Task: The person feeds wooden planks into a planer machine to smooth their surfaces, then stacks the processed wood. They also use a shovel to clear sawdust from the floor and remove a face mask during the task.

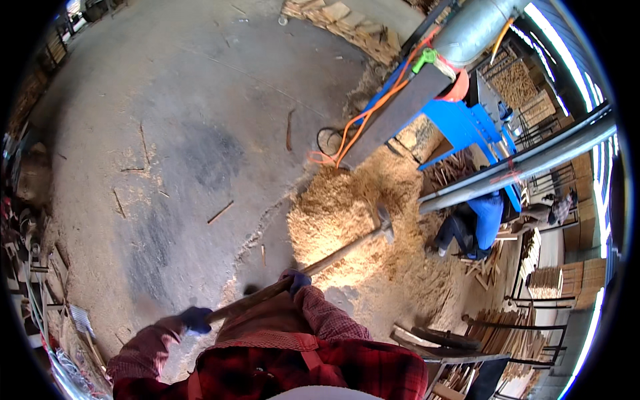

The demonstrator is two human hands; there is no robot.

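Note:
A hoe point(343, 255) with a long wooden handle slants across in front of me. Its metal head point(385, 223) sits at the heap of pale sawdust point(333, 220); how deep it reaches I cannot tell. My left hand point(195, 320), in a dark glove, is closed round the rear end of the handle. Further up, my right hand point(297, 281), also gloved, grips the same handle. Both sleeves are red checked, and a brown apron hangs behind the handle.
Beyond the sawdust stands a blue machine point(460, 123) with a metal duct point(477, 30) and an orange cable point(373, 110). A grey pipe point(533, 163) crosses at right. Near it crouches a person in blue point(487, 217). Stacked wood strips point(503, 333) and a cart wheel point(447, 338) lie lower right.

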